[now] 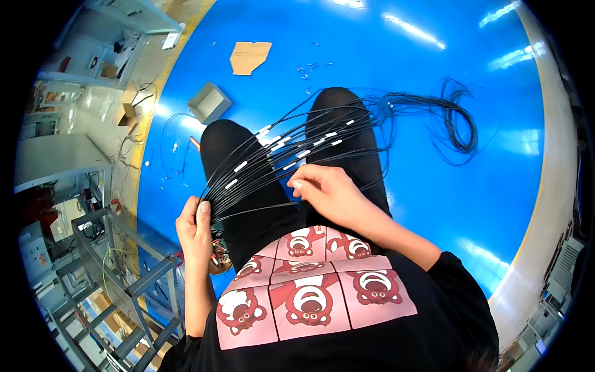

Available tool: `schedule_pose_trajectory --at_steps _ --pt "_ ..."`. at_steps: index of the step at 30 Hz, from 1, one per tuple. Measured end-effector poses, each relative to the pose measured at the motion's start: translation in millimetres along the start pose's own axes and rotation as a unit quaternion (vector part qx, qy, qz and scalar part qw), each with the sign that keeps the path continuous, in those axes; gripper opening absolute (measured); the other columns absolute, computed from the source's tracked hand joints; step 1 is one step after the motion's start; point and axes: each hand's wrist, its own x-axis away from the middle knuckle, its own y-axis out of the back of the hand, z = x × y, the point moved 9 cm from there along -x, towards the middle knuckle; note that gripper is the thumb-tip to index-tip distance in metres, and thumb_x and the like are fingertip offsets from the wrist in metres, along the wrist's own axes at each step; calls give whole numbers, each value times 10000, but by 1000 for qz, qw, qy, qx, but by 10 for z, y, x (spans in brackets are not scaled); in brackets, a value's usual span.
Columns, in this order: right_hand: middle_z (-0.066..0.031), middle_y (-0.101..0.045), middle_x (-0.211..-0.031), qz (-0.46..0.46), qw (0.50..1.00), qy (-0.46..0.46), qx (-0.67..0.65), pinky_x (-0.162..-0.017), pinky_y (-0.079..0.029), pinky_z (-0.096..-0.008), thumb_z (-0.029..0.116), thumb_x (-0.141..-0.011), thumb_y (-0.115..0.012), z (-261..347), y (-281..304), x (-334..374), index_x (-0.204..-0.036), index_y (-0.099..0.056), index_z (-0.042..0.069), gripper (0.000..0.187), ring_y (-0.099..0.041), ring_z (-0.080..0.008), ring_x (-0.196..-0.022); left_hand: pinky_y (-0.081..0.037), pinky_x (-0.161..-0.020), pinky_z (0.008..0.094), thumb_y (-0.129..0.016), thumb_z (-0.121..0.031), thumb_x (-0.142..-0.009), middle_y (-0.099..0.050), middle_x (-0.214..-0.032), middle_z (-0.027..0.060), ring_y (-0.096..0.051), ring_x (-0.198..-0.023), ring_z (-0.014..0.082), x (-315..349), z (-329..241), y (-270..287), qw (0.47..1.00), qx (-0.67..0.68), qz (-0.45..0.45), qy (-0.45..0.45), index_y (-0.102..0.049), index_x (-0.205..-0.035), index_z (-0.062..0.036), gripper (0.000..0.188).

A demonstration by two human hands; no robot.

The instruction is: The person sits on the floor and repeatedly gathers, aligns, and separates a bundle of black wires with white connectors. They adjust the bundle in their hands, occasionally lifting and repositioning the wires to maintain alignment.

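A bundle of thin black cables (254,170) with white label sleeves lies fanned out across my lap. My left hand (196,226) is closed round the gathered end of the bundle, thumb on top, beside my left thigh. Above the lap, my right hand (325,193) has its fingers curled and pinched together, just below the labelled stretch. One separate cable runs from my left hand toward it. Whether the right fingertips grip that cable is hidden. Beyond my right knee, the far part of the bundle lies in a loose coil (468,127) on the floor.
A grey open box (209,103) and a flat cardboard piece (250,58) lie on the blue floor (434,204) ahead. Small wire scraps (305,71) are scattered nearby. To my left stands a grey metal frame (133,288), with grey cabinets (62,160) farther left.
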Motion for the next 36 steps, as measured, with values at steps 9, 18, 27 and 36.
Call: schedule_pose_trajectory --at_steps 9,18,27,36 --pt "-143 -500 -999 -218 935 211 183 -847 -405 -384 162 -897 -611 100 585 371 -998 -524 27 191 -501 -293 -935 -226 -528 230 -519 -218 -1007 -301 -685 -64 -270 -634 36 -69 -12 117 999 40 -17 -22 -417 -771 -69 298" --pt "-83 -596 -754 -24 941 146 304 -790 -418 -407 347 -942 -486 -511 1024 262 -858 -574 109 267 -577 -292 -778 -219 -501 190 -552 -274 -1001 -375 -712 -96 -308 -621 -5 -247 -228 312 991 109 -69 -20 -527 -864 -95 227" --pt "-126 -602 -1064 20 960 -107 258 -991 -360 -423 440 -724 -766 -1562 1477 1008 -1211 -475 99 661 -525 -311 -1083 -321 -591 186 -568 -372 -978 -530 -843 -82 -454 -728 7 -378 -382 677 989 80 -125 -10 -620 -1114 -108 302" --pt "-229 -515 -1257 -484 844 -96 209 -1000 -408 -426 256 -751 -772 -2628 2417 756 -1326 -401 -8 734 -503 -366 -1178 -390 -997 368 -453 -427 -1000 -464 -1402 130 -469 -1263 224 95 -1667 2542 928 -171 -264 -200 -487 -1403 -112 513"
